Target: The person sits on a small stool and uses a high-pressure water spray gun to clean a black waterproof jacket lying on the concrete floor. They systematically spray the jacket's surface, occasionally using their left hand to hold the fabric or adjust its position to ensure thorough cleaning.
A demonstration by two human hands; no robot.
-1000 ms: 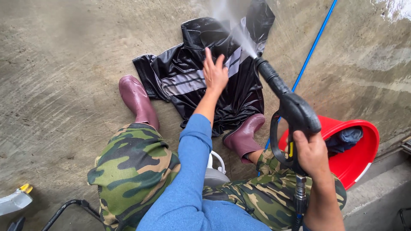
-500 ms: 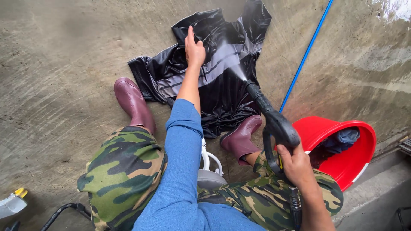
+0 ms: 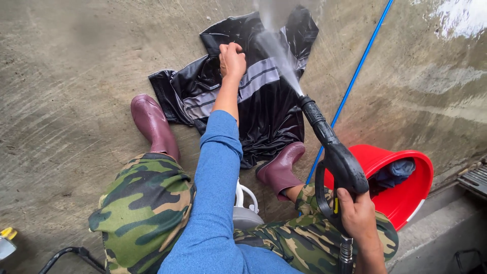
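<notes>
Your right hand (image 3: 359, 219) grips the black spray gun (image 3: 332, 152), its long axis pointing up and away leftward, spraying the black jacket (image 3: 264, 109). Your left hand (image 3: 232, 60), clenched, pins the jacket on wet concrete floor (image 3: 76, 66); a red tub (image 3: 406, 198) sits beside your right hand.

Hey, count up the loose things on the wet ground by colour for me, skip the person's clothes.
Black: 2, jacket gripped by the left hand, spray gun held by the right hand
Maroon: 2, left boot, right boot
Red: 1, basin
Blue: 1, hose
Total: 6
</notes>
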